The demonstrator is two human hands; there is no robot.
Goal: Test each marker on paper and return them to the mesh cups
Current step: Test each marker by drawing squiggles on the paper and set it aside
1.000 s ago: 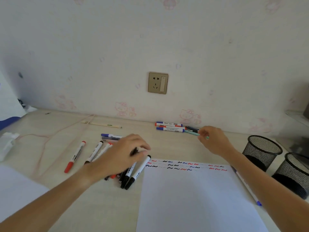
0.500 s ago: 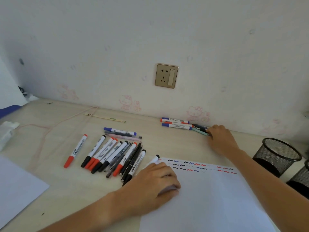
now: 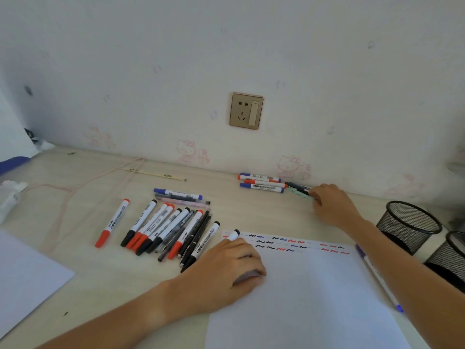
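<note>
L hand (image 3: 226,267) grasps a marker (image 3: 233,235) on paper (image 3: 314,298), tip at 12; R hand (image 3: 332,205) pinches pens (image 3: 299,191) at its 10, cups (image 3: 409,226) at its 4.

- "WHITEBOARD MARKER" is read on the barrel of the black-capped marker (image 3: 205,241) rightmost in the pile.
- Print on the other markers is seen but too small to be read.

markers (image 3: 166,229): about a dozen, capped red and black, fanned left of the paper
paper (image 3: 302,298): white sheet, squiggles along far edge
mesh cups (image 3: 409,226): two, black, upright, far right
</note>
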